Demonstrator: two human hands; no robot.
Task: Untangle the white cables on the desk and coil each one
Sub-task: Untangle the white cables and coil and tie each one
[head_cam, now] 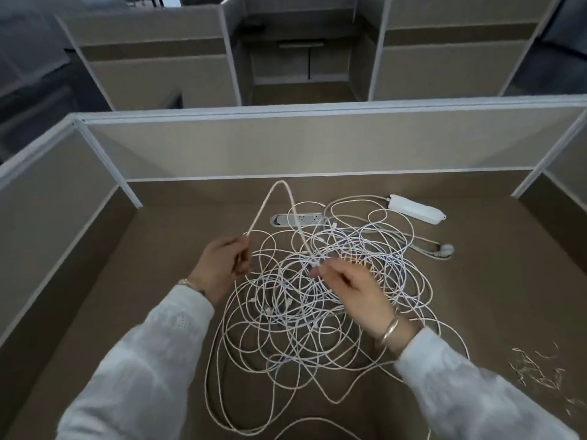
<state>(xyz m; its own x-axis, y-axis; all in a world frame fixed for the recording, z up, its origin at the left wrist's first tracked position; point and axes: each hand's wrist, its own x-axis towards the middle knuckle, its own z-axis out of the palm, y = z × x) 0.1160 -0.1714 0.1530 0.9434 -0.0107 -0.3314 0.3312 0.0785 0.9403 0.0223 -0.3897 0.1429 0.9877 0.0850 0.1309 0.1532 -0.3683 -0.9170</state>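
The brown desk (152, 281) is closed by low partition walls (286, 147) at 9, 12 and 3 o'clock; bare surface lies at 8 and 4 o'clock. The white cables (317, 312) lie in one loose tangle at the centre. The left hand (219, 268) pinches one raised strand (279, 198), which arches toward 12 o'clock; the right hand (352, 287) pinches its other side. A power strip (416, 209) rests at 1 o'clock, small ties (536, 373) at 4.

You get soft, even, rather dim light with only faint shadows on the surface (476, 296). Wide-angle distortion bends the partitions (286, 144) outward, and your sleeves (136, 360) blur near the bottom edge.
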